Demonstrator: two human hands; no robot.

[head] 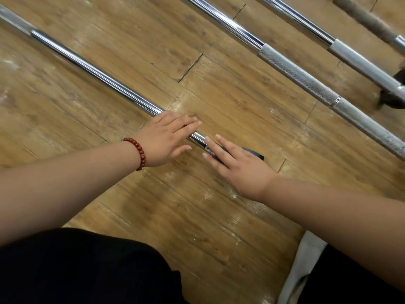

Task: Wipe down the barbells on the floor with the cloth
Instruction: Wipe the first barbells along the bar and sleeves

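**Ana:** In the head view, where is the bar the person is working on?

**Ben:** The near barbell [98, 71] lies on the wood floor [219, 95] and runs under both hands. More barbells [295, 73] lie past it, well apart.

**Ana:** What are the hands doing?

**Ben:** The left hand [168, 137] lies flat across the near barbell, fingers straight, gripping nothing. The right hand [238, 167], just beside it on the bar, presses straight fingers onto a dark piece [255, 153]. It is hard to tell if that is the cloth. A pale fabric [302, 255] lies on the person's side of the bar.

**Ana:** How should the wipe go?

**Ben:** The left hand should likely stop the bar rolling. The right should curl the cloth round the bar and rub slowly along it.
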